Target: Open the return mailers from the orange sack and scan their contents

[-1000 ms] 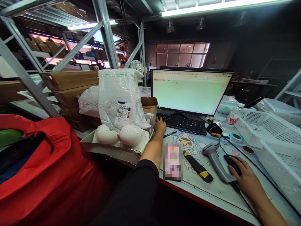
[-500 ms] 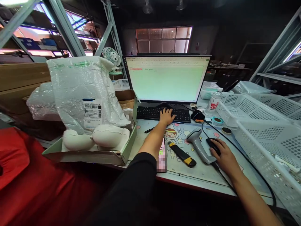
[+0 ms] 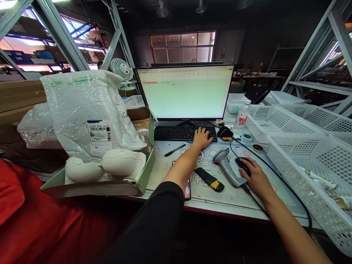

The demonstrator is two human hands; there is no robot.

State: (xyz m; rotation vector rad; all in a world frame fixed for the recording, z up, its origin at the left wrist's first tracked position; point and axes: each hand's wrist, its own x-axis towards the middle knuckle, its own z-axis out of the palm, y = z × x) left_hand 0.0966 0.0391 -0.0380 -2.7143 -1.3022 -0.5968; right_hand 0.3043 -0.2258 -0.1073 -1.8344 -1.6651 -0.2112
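My left hand [image 3: 202,138] rests with spread fingers on the right part of a black keyboard [image 3: 173,132], below a monitor [image 3: 184,95] showing a pale green spreadsheet-like page. My right hand [image 3: 255,176] curves over a black computer mouse [image 3: 243,165]. Just left of the mouse lies a grey barcode scanner [image 3: 228,168] with its cable running to the table's front edge. Between my arms is a black and yellow utility knife [image 3: 210,179]. A phone [image 3: 187,191] is mostly hidden under my left forearm, and a black pen [image 3: 175,150] lies beside that arm.
At left, an open green box [image 3: 147,165] holds white moulded cups [image 3: 118,162] and a bubble-wrap bag [image 3: 74,106] with a label. White perforated baskets [image 3: 291,157] line the right side. A bottle [image 3: 242,116] and tape rolls [image 3: 246,138] stand near the monitor.
My left hand has shifted right along the keyboard, and more of the pen shows. My right hand stays on the mouse. The whole view has turned slightly right.
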